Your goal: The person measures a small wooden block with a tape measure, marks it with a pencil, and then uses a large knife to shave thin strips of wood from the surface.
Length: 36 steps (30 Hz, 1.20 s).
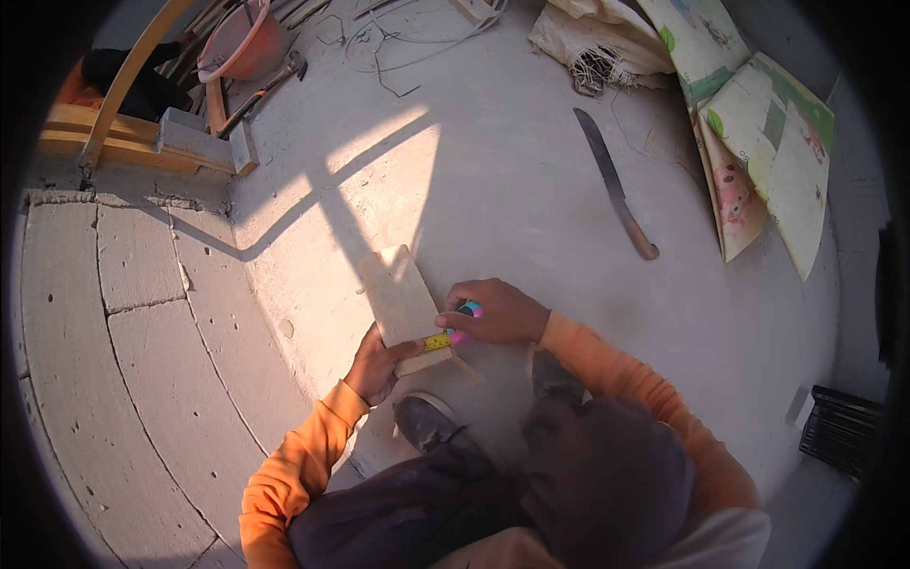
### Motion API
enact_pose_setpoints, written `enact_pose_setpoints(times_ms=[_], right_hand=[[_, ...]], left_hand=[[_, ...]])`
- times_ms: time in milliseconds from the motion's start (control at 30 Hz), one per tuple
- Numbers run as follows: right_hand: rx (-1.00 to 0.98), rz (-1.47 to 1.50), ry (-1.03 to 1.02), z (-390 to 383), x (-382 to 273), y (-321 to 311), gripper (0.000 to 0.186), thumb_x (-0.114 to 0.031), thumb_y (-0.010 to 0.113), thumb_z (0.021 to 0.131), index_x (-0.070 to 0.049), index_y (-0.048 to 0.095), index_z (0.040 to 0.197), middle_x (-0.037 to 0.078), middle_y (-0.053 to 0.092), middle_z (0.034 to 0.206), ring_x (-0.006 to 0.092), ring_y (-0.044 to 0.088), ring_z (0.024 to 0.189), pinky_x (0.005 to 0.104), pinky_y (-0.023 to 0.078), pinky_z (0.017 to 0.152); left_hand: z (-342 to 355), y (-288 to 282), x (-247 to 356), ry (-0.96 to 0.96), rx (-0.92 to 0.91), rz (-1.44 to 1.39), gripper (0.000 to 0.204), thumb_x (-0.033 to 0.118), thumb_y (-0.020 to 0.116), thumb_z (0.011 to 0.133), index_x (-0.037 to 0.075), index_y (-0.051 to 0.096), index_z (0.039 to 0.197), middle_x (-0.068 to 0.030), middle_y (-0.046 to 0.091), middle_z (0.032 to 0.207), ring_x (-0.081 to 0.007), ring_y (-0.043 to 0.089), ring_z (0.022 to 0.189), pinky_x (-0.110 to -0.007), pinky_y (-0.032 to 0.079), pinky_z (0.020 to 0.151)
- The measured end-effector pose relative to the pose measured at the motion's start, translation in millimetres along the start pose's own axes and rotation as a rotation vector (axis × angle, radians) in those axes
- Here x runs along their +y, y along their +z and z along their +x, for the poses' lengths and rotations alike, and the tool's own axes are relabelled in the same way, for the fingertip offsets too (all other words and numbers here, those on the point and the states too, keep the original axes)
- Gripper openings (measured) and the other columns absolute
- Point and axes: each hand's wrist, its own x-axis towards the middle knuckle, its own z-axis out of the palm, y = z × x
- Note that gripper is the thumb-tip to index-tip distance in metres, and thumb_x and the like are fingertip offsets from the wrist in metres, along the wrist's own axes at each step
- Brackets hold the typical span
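A short pale wooden board (398, 294) is held at a slant in front of me, above the floor. My left hand (373, 367) is closed around its near left edge, the thumb lying over the top face at the yellow tape blade (435, 341). In my right hand (505, 313) is a pink and turquoise tape measure (464, 317), gripped at the board's right edge. The short pulled-out blade runs across the board between both hands. A machete (607, 171) with a dark blade and wooden handle lies on the floor to the right, apart from my hands.
A low block wall (66, 275) runs along the left. Timber pieces (123, 142), a pinkish basin (251, 47) and a hand tool (263, 98) are at the far left. Wire (384, 57), a sack (607, 43) and folded printed sheets (768, 142) lie farther off. A black crate (842, 431) stands right.
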Motion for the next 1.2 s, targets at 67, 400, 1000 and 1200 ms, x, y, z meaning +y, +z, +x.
enact_pose_setpoints(times_ms=[67, 400, 1000, 1200], right_hand=[[0.033, 0.019, -0.01, 0, 5, -1, 0.045, -0.049, 0.07, 0.093, -0.004, 0.07, 0.099, 0.014, 0.072, 0.095, 0.0315, 0.069, 0.09, 0.0404, 0.053, 0.082], [0.205, 0.023, -0.016, -18, 30, -4, 0.052, -0.042, 0.069, 0.097, -0.006, 0.058, 0.133, 0.016, 0.055, 0.13, 0.0301, 0.059, 0.119, 0.0405, 0.049, 0.101], [1.51, -0.107, 1.524, -538, 114, 105, 0.026, -0.029, 0.062, 0.1, -0.005, 0.069, 0.108, 0.014, 0.074, 0.102, 0.0278, 0.073, 0.086, 0.0388, 0.057, 0.078], [1.526, 0.101, 1.91, -597, 45, 361, 0.015, -0.019, 0.067, 0.093, -0.006, 0.069, 0.1, 0.009, 0.073, 0.093, 0.0232, 0.07, 0.077, 0.0367, 0.056, 0.074]], left_hand=[[0, 1, 3, 0.024, 0.045, 0.006, 0.053, -0.007, 0.062, 0.093, 0.0, 0.041, 0.14, -0.0165, 0.06, 0.13, -0.0274, 0.065, 0.118, -0.04, 0.058, 0.099], [15, 1, 10, 0.078, 0.075, 0.07, 0.057, -0.005, 0.067, 0.09, -0.002, 0.04, 0.14, -0.0178, 0.059, 0.13, -0.0293, 0.065, 0.116, -0.041, 0.058, 0.099], [112, 75, 121, 0.065, -0.114, 0.621, 0.058, -0.004, 0.063, 0.096, 0.002, 0.039, 0.149, -0.0144, 0.053, 0.141, -0.0213, 0.059, 0.124, -0.035, 0.053, 0.104], [131, 124, 117, 0.02, -0.253, 0.69, 0.051, 0.001, 0.066, 0.098, 0.002, 0.043, 0.143, -0.0136, 0.057, 0.135, -0.0202, 0.062, 0.115, -0.033, 0.056, 0.097]])
